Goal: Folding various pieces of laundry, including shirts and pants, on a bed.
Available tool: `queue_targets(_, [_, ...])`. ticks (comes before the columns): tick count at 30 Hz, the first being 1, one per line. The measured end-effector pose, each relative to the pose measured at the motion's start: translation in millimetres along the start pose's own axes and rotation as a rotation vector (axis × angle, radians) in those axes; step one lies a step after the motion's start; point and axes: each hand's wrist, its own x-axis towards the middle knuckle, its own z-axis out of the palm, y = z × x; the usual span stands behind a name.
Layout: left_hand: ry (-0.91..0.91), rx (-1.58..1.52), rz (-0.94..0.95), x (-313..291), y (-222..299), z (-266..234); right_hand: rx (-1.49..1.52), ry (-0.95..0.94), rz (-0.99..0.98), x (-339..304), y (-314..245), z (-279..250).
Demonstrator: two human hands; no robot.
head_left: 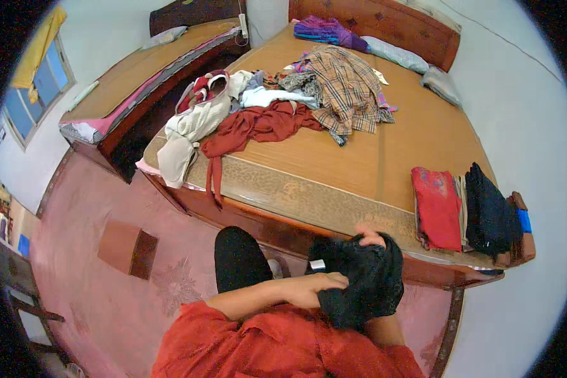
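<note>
A black garment point(362, 283) hangs bunched in front of my lap, a small white tag point(318, 265) showing at its left edge. My left hand point(312, 290) grips that edge with its fingers curled onto the cloth. At the garment's upper side, my right hand point(372, 239) pokes out, mostly hidden by the fabric it holds. Folded clothes stand to the right on the bed corner: a red garment point(436, 208), and dark ones point(488, 211) beside it.
The large bed point(422, 135) carries a loose heap with a plaid shirt point(346, 82), a rust-red garment point(258, 129) hanging over the edge, and a cream bag point(198, 120). A brown box point(127, 249) sits on the pink floor. A second bed point(151, 66) stands at the far left.
</note>
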Motion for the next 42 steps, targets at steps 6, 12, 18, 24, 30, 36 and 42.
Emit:
queue_targets(6, [0.607,-0.957,-0.577,-16,15,-16,0.218,-0.462,0.48,-45,2,-16])
queue_targets(12, [0.748,-1.285,-0.412,-13,18,-32,1.005,-0.024,0.981,-55,2,5])
queue_targets(18, [0.967,-1.171,-0.371,-21,22,-61,1.011,0.156,0.551,-21,2,-26])
queue_targets(24, [1.167,-0.915,-0.489,-38,18,-86,0.925,0.214,0.421,-16,-17,-66])
queue_targets(30, [1.259,-0.493,-0.518,-48,1,-108,0.815,0.258,0.326,-11,-30,-69])
queue_targets(36, [1.124,0.252,-0.677,-41,-8,-119,0.671,-0.018,0.207,5,-59,-66])
queue_targets(42, [0.671,0.149,-0.3,-18,6,-52,0.818,0.084,0.354,19,-78,-42])
